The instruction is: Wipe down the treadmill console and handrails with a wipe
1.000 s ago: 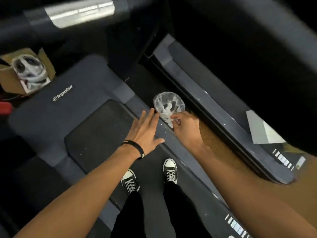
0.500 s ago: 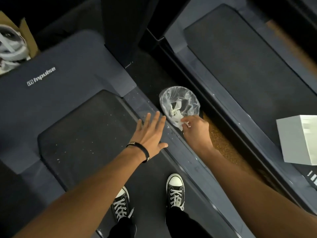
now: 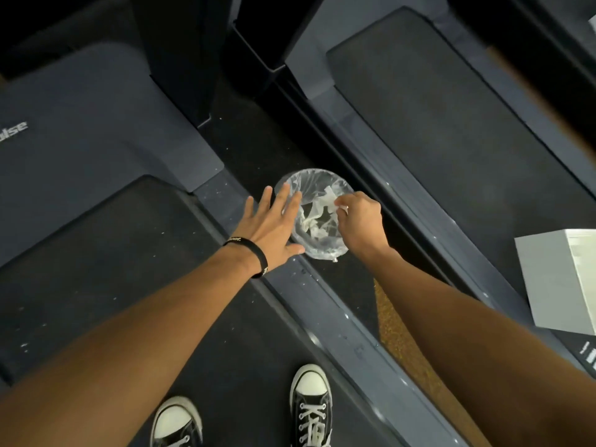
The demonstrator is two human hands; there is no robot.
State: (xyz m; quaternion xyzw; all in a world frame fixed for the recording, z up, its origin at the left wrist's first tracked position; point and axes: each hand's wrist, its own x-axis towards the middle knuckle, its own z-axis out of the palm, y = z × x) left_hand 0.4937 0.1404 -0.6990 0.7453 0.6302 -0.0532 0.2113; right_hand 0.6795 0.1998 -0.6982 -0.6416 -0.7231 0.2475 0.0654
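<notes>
A small round bin (image 3: 311,178) lined with clear plastic stands on the floor between two treadmills, with crumpled white wipes (image 3: 314,222) inside. Just above its right side, my right hand (image 3: 359,221) has its fingers curled and pinches a small white wipe (image 3: 341,206) at the fingertips. My left hand (image 3: 269,227) is flat with fingers spread, reaching over the bin's left rim; a black band is on that wrist. The console and handrails are out of view.
I stand on the treadmill belt (image 3: 113,253) in black sneakers (image 3: 309,401). Its grey side rail (image 3: 322,314) runs beside the bin. A dark upright (image 3: 180,59) rises ahead. A second treadmill (image 3: 451,124) lies right, with a white box (image 3: 561,279) on it.
Both hands have moved forward and right, from the side rail to over the bin. The view has tilted further down.
</notes>
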